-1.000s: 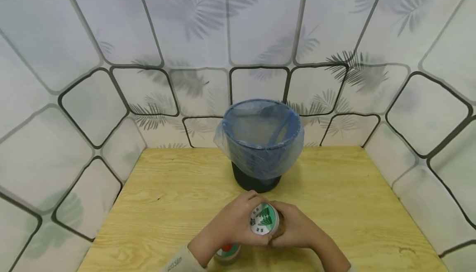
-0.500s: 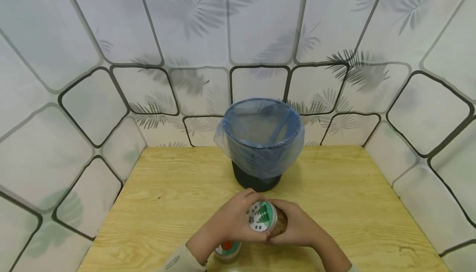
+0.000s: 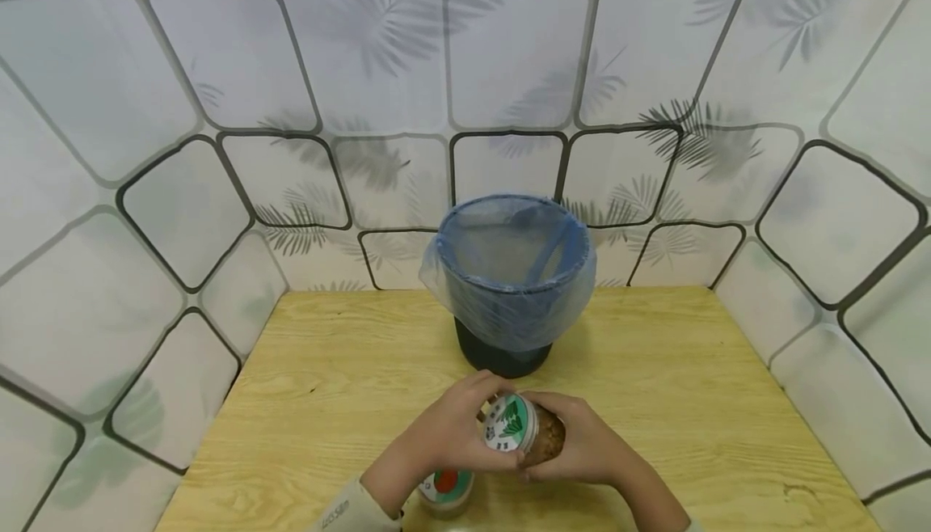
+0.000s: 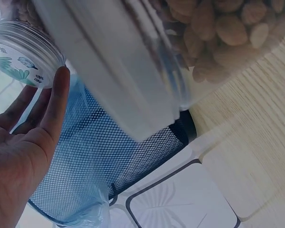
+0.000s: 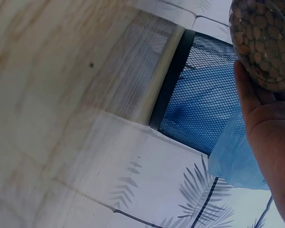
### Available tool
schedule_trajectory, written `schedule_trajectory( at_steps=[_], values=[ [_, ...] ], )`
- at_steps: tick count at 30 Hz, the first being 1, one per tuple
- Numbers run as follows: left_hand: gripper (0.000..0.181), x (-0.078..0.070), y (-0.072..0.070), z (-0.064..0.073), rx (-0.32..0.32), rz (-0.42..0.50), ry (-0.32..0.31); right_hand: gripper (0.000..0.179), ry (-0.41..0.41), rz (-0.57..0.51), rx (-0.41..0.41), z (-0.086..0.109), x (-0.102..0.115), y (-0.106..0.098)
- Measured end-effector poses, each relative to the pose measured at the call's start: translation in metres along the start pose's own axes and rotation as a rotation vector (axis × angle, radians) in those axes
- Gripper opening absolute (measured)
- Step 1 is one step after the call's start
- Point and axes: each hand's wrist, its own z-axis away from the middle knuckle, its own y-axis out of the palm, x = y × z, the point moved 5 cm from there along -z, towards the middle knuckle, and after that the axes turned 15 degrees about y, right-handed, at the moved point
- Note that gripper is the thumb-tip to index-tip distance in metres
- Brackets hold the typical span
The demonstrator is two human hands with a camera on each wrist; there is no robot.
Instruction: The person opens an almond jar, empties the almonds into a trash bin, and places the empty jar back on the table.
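Note:
Between both hands a clear jar of brown nuts point(image 3: 549, 437) lies tilted, its white and green lid point(image 3: 507, 423) facing left and up. My left hand point(image 3: 454, 431) grips the lid, with fingertips and thumb at its rim. On the other side, my right hand point(image 3: 587, 445) holds the jar's body near the base. The right wrist view shows the nuts point(image 5: 263, 40) through the jar, above the right palm point(image 5: 275, 128). Below the left wrist stands a second jar, its lid point(image 3: 445, 483) marked with a red spot; almond-like nuts point(image 4: 227, 31) fill it in the left wrist view.
Just beyond the hands stands a dark mesh bin point(image 3: 502, 358), lined with a translucent blue bag point(image 3: 512, 314) folded over its rim. The wood-grain table point(image 3: 349, 370) is bounded by patterned walls point(image 3: 393, 168) behind and at both sides.
The held jar has tipped so its lid faces further left, and more of its nut-filled body shows. The left fingers have shifted at the lid. Second jar and bin stay put.

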Motion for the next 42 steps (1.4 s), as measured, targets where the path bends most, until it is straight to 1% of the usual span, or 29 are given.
schedule_trajectory(
  at_steps=[8, 12, 16, 22, 25, 30, 32, 34, 37, 40, 42],
  values=[
    [0.066, 0.0019, 0.0014, 0.0000, 0.001, -0.003, -0.003, 0.083, 0.016, -0.010, 0.002, 0.0011, 0.0000, 0.0004],
    [0.066, 0.0013, 0.0013, -0.0002, 0.001, 0.005, -0.016, 0.083, 0.015, -0.013, 0.004, 0.0010, 0.0001, 0.0003],
    [0.062, 0.0017, 0.0011, -0.0010, -0.025, 0.013, -0.037, 0.083, 0.013, -0.015, 0.009, 0.0003, -0.0007, 0.0007],
    [0.054, 0.0044, 0.0028, -0.0013, -0.075, -0.030, -0.032, 0.081, 0.013, -0.010, 0.013, 0.0005, -0.0001, 0.0015],
    [0.053, 0.0048, 0.0041, -0.0019, -0.078, -0.062, -0.048, 0.082, 0.017, -0.004, 0.011, 0.0009, 0.0002, 0.0016],
    [0.054, 0.0027, 0.0069, -0.0025, -0.061, -0.067, -0.068, 0.083, 0.038, -0.001, 0.015, 0.0027, -0.0002, 0.0016],
    [0.056, 0.0012, 0.0077, -0.0025, -0.053, -0.066, -0.067, 0.083, 0.047, 0.002, 0.013, 0.0037, -0.0003, 0.0010],
    [0.062, -0.0002, 0.0080, -0.0023, -0.045, -0.084, -0.068, 0.083, 0.052, 0.007, 0.010, 0.0042, -0.0003, 0.0003],
    [0.075, -0.0015, 0.0074, -0.0019, -0.032, -0.135, -0.072, 0.082, 0.050, 0.005, 0.008, 0.0038, -0.0002, -0.0006],
    [0.086, -0.0025, 0.0073, -0.0021, -0.011, -0.191, -0.051, 0.080, 0.043, 0.009, 0.004, 0.0031, -0.0003, -0.0012],
    [0.091, -0.0029, 0.0083, -0.0024, 0.006, -0.204, -0.021, 0.079, 0.039, 0.015, -0.001, 0.0034, -0.0007, -0.0016]
  ],
)
